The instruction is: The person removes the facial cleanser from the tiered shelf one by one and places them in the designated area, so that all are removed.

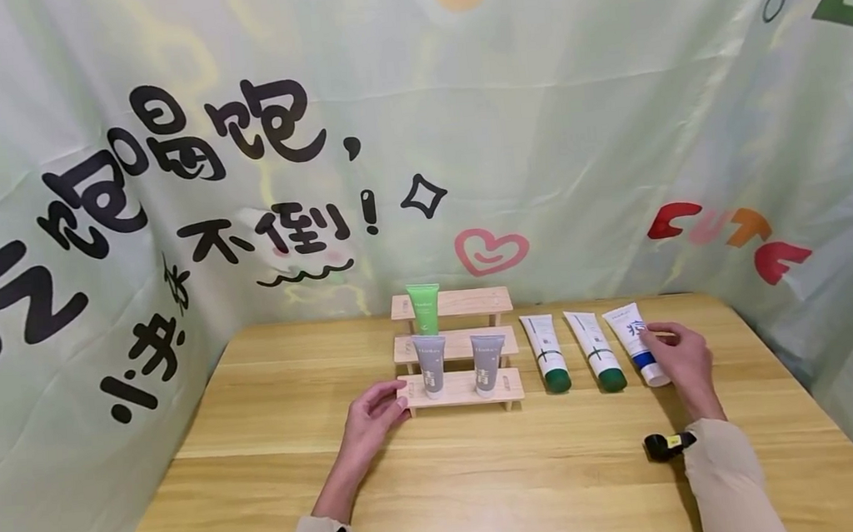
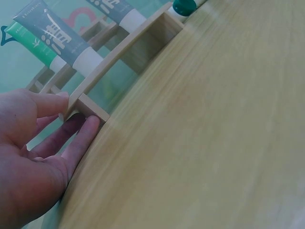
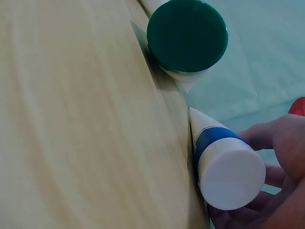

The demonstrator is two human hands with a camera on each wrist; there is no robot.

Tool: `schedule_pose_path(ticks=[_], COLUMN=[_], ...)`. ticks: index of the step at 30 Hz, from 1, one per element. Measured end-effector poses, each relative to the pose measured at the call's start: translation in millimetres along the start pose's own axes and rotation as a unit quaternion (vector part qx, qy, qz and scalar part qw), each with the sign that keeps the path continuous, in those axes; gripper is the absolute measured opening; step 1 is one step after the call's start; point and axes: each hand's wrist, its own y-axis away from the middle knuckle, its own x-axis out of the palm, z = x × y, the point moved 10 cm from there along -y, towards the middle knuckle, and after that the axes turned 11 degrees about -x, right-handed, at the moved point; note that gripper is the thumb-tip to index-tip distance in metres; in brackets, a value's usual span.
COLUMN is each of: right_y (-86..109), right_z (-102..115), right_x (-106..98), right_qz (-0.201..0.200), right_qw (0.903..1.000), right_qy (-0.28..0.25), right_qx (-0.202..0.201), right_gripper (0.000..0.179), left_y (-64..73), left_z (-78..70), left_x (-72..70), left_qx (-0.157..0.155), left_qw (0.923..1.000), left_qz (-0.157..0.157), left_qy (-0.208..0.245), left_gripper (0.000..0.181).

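Note:
At the left end of a three-step wooden display rack (image 1: 457, 390), my left hand (image 1: 369, 421) pinches the lowest step, thumb on top and fingers by the leg (image 2: 93, 109). Two grey tubes (image 1: 430, 357) stand on their caps on the rack, with a green tube (image 1: 424, 306) higher at the left. My right hand (image 1: 680, 359) holds the right edge of a white tube with a blue band (image 1: 631, 335), which lies on the table. Seen from the right wrist, its white cap (image 3: 232, 179) faces the camera, with fingers curled at its side.
Two white tubes with green caps (image 1: 546, 347) lie side by side between the rack and the blue-banded tube. The wooden table (image 1: 548, 473) ends at a printed cloth backdrop (image 1: 576, 162) behind and at both sides. A small black camera (image 1: 666, 446) sits at each cuff.

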Motion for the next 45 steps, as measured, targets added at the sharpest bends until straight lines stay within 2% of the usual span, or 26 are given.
schedule_pose_path(ticks=[5, 12, 18, 25, 27, 32, 36, 40, 45], right_y=[2.8, 3.5, 6.2, 19.9, 24.3, 37.6, 48.6, 59.1, 69.9], right_z=[-3.6, 5.4, 30.4, 71.3, 85.9, 120.8, 142.1, 158.7, 174.0], right_x=[-6.7, -13.8, -27.1, -29.1, -25.4, -8.8, 7.2, 23.3, 41.6], right_qz=[-0.008, -0.025, -0.063, -0.066, -0.058, -0.040, -0.020, 0.014, 0.053], right_qw=[0.9999, 0.9995, 0.9967, 0.9883, 0.9834, 0.9712, 0.9597, 0.9497, 0.9430], right_qy=[0.011, 0.013, 0.007, -0.071, -0.089, -0.090, -0.111, -0.143, -0.157], right_qx=[0.002, -0.014, -0.051, -0.118, -0.147, -0.217, -0.257, -0.278, -0.288], right_gripper=[0.056, 0.056, 0.051, 0.050, 0.049, 0.043, 0.039, 0.039, 0.040], left_y=[-1.4, -1.1, -0.1, -0.5, -0.4, -1.0, -1.7, -1.6, -0.5], left_z=[-0.3, -1.2, 0.2, 2.6, 1.7, 1.1, 1.3, 1.3, 0.9], left_x=[2.3, 0.1, -1.2, -1.5, -0.7, 0.1, 0.2, 0.0, -1.0], left_qx=[0.000, -0.004, -0.003, -0.009, -0.008, -0.008, -0.009, -0.008, -0.011], left_qw=[1.0000, 1.0000, 1.0000, 0.9999, 0.9999, 0.9999, 1.0000, 1.0000, 0.9999], left_qz=[0.007, -0.006, -0.005, -0.006, -0.004, -0.003, -0.001, -0.001, -0.004], left_qy=[-0.002, -0.004, -0.005, -0.010, -0.008, -0.006, -0.003, -0.004, -0.009], left_gripper=[0.032, 0.031, 0.031, 0.033, 0.033, 0.033, 0.033, 0.033, 0.034])
